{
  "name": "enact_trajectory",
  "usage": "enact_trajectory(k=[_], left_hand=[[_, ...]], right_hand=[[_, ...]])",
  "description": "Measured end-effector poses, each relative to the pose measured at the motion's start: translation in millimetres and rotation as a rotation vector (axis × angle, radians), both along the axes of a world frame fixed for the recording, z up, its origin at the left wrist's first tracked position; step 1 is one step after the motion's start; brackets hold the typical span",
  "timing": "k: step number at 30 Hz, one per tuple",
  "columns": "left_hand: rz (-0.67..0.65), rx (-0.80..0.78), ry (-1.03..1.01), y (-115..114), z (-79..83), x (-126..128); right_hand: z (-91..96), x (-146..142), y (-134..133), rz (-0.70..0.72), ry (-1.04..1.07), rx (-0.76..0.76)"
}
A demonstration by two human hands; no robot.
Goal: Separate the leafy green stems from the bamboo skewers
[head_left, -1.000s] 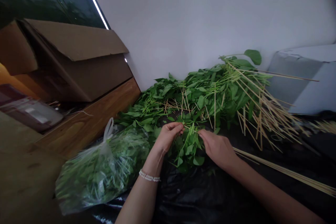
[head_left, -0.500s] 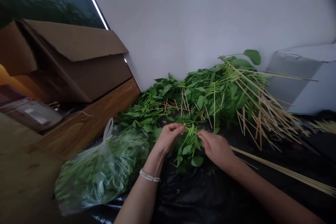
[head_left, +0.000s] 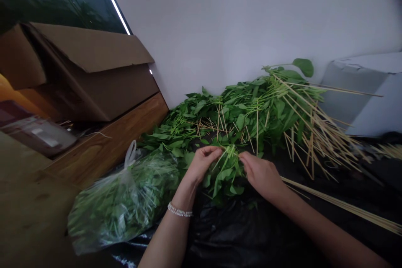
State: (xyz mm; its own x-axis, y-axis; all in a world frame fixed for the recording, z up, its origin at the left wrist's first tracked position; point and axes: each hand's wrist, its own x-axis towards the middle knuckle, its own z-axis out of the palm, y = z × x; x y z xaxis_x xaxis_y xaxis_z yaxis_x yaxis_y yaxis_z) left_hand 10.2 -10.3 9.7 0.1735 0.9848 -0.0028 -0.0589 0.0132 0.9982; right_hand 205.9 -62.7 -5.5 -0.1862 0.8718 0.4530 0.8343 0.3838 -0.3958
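Observation:
A small bunch of leafy green stems [head_left: 224, 176] hangs between my two hands, its pale cut ends side by side across a thin bamboo skewer [head_left: 238, 155]. My left hand [head_left: 205, 162] pinches the skewer's left end with thumb and forefinger. At the other end, my right hand [head_left: 262, 176] is closed on it, fingertips close to the stems. Most of the skewer is hidden by stems and fingers. Behind my hands, a heap of leafy stems [head_left: 245, 92] lies along the wall, with many skewers [head_left: 326, 134] sticking out at its right.
A clear plastic bag [head_left: 125, 201] full of greens lies at the left. Loose skewers [head_left: 345, 207] rest at the right on black plastic sheeting [head_left: 232, 234]. An open cardboard box [head_left: 94, 79] stands back left, and a white box [head_left: 370, 92] back right.
The stems between my hands have tilted and shifted slightly, their leaves turning. My right hand has moved slightly right. Both hands keep their pinch.

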Motion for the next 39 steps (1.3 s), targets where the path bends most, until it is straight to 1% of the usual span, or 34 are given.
enact_trajectory(k=[2,4,6,7,8,10,13,15,18,20,22,25,30,35,37,39], left_hand=[[0.052,-0.001,-0.020,4.6,2.5,-10.3],[0.101,0.031,-0.005,8.1,6.3,-21.4],[0.107,0.070,0.075,9.2,10.6,-31.1],[0.079,0.089,0.136,8.9,12.4,-35.1],[0.028,0.098,0.206,8.2,13.6,-38.5],[-0.122,0.095,0.351,6.1,14.5,-43.4],[-0.334,0.083,0.528,2.2,13.9,-46.6],[-0.468,0.074,0.583,-0.9,14.9,-46.1],[-0.670,0.041,0.590,-6.6,19.1,-41.7],[-0.749,0.038,0.626,-10.8,20.9,-36.7],[-0.765,0.061,0.736,-14.9,20.9,-31.1],[-0.746,0.144,0.900,-21.1,19.9,-23.6],[-0.839,0.234,0.892,-30.6,23.4,-15.8],[-0.795,0.303,1.111,-36.7,26.4,-10.3],[-0.791,0.291,1.097,-37.5,26.1,-9.7],[-0.766,0.261,1.021,-35.9,24.5,-10.8]], right_hand=[[3.7,7.5,2.8,-0.079,0.024,0.025],[7.3,17.0,6.9,-0.177,0.058,0.045],[10.3,26.6,11.3,-0.254,0.097,0.066],[11.5,30.9,13.3,-0.279,0.114,0.077],[12.5,34.7,15.0,-0.303,0.126,0.087],[14.1,40.3,17.2,-0.334,0.147,0.102],[15.8,43.8,17.9,-0.333,0.197,0.109],[16.2,43.8,17.8,-0.316,0.232,0.103],[15.5,42.5,18.2,-0.314,0.244,0.097],[14.5,41.6,18.8,-0.318,0.237,0.097],[13.6,41.0,19.3,-0.320,0.234,0.102],[13.3,40.4,19.7,-0.322,0.229,0.115],[13.3,39.6,20.1,-0.293,0.229,0.103],[13.4,37.9,19.7,-0.260,0.246,0.083],[13.5,37.2,19.4,-0.261,0.238,0.081],[13.5,36.8,19.3,-0.264,0.230,0.081]])
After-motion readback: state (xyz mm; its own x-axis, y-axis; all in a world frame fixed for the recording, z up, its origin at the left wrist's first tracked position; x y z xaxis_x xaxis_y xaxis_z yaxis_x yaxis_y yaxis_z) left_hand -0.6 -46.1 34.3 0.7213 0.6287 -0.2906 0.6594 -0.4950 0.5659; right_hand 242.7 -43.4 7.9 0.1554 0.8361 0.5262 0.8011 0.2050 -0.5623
